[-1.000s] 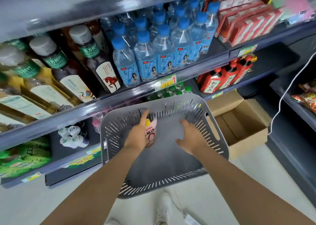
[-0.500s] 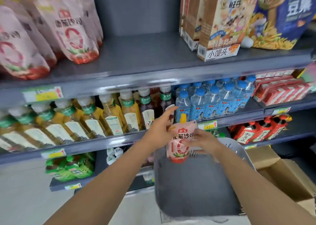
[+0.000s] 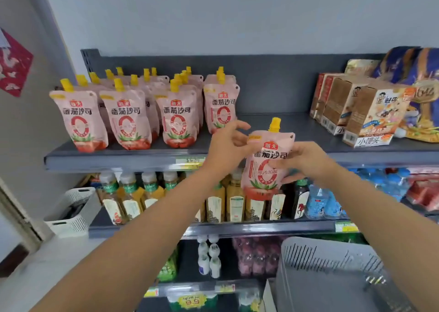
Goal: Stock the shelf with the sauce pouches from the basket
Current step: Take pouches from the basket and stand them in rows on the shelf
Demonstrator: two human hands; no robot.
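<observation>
Fingers of left hand (image 3: pixel 228 145) and right hand (image 3: pixel 306 162) clamp the pink, yellow-capped sauce pouch (image 3: pixel 267 162); best stood upright on the grey metal shelf (image 3: pixel 280 124) beside the 4 pouch rows (image 3: pixel 175 119).

Pink sauce pouch (image 3: pixel 267 159) with yellow cap, red ring; grey slotted basket (image 3: pixel 320 264).

A pink sauce pouch (image 3: pixel 261 176) with a yellow cap is held upright in the air, just before the top shelf (image 3: pixel 273 124). Matching pouches (image 3: pixel 129 119) are stood in rows on the shelf's left part. The grey slotted basket (image 3: pixel 320 264) is seen low at the right.
</observation>
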